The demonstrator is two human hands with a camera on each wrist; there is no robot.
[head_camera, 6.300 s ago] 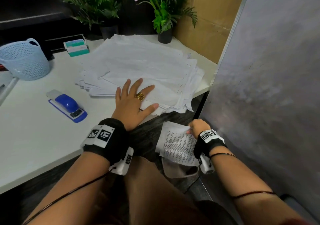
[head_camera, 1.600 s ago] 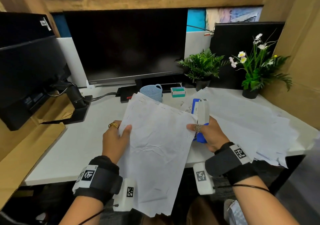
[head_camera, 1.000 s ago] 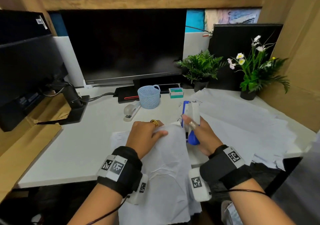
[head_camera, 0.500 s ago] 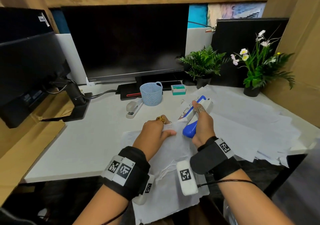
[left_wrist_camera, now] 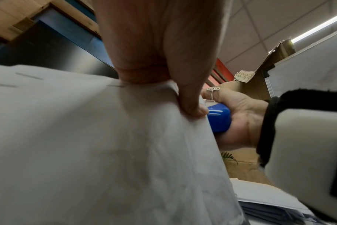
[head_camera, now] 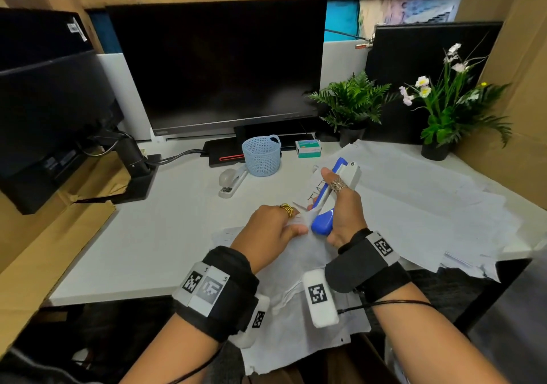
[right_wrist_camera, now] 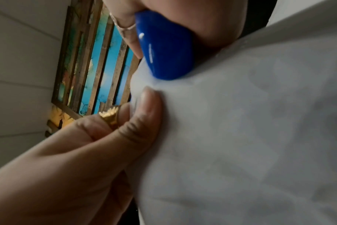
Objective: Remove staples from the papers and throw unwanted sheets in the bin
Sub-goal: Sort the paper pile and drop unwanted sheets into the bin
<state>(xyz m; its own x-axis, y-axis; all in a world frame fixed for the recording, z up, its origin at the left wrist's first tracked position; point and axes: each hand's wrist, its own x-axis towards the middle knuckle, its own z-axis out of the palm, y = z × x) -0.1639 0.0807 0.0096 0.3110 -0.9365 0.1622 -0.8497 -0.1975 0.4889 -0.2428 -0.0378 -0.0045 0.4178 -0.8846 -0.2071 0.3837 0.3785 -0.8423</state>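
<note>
left hand (head_camera: 268, 229) pinches the top corner of a stapled paper bundle (head_camera: 299, 295), thumb on the near face, fingers curled behind; bundle droops off the desk edge (head_camera: 142, 265) toward the lap; right hand (head_camera: 340, 206) is clenched round a blue-and-white staple remover (head_camera: 328, 200), its lower end at the pinched corner; whether it has bitten a staple cannot be told; staples (left_wrist_camera: 29, 76) show along the top edge in the left wrist view; paper looks thin, limp, already creased, likely to tear if yanked; best held right beside the staple so the sheets stay taut; remover is rigid plastic, easy to grip by the body; loose paper pile (head_camera: 429, 200) lies to the right on the desk; bin not in view.
</note>
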